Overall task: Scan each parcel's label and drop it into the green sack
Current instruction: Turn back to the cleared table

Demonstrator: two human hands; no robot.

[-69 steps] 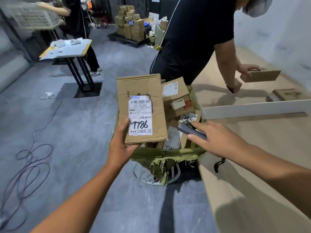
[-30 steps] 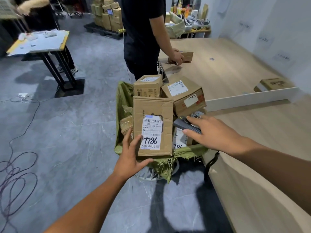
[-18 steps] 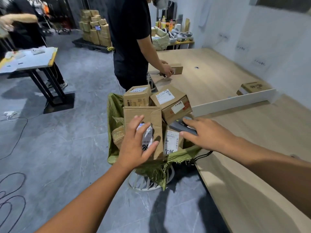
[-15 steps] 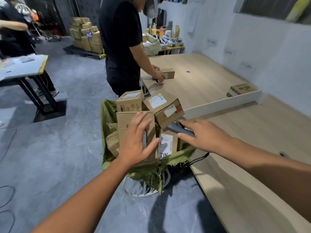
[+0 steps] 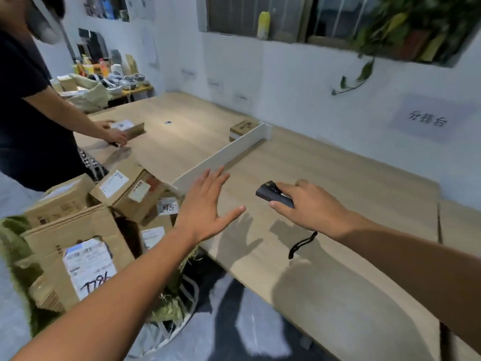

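Your left hand (image 5: 204,213) hovers fingers (image 5: 214,182) spread over the tabletop (image 5: 359,199), right hand (image 5: 311,205) fingers grip the scanner (image 5: 270,195), labelled parcel (image 5: 75,230) in green sack (image 5: 11,243).

wall sign (image 5: 428,119), right of frame: 分拣台 | label (image 5: 87,265) on parcel (image 5: 49,238), lower left: handwritten number, roughly 7786; print too blurred | other parcel labels (image 5: 113,183), centre left: unreadable

Counted were one green sack (image 5: 11,241); at least five parcels (image 5: 78,256) in it; two more on the one table (image 5: 351,173), a far box (image 5: 243,126) and a labelled box (image 5: 128,127); one scanner (image 5: 272,196); one white divider (image 5: 221,157); and four hands: the wearer's left hand (image 5: 205,207) and right hand (image 5: 312,207), plus a second person's (image 5: 26,113) pair.
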